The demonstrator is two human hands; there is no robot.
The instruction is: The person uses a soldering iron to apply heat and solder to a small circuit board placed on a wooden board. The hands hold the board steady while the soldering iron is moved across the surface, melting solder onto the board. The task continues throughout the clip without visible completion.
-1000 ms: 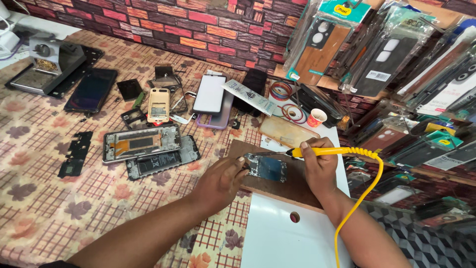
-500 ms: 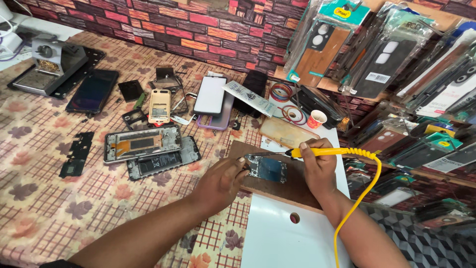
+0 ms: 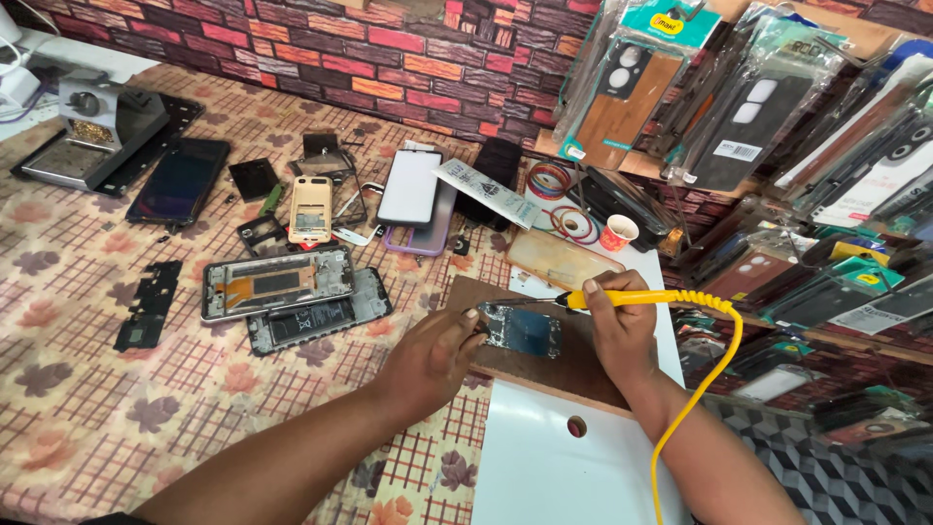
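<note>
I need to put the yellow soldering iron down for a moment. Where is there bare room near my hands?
Bare patches: the white panel just below the wooden board, and the patterned cloth left of the left hand, below the opened phone frames. Crowded: phones and parts further up, and the packets by the right hand.

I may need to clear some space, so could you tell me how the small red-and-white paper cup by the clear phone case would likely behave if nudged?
The small red-and-white paper cup looks thin-walled and light, so a nudge would probably slide or tip it. It stands upright and narrows towards the base, so once over it would likely roll in a curve. Whether it holds anything cannot be seen.
</note>
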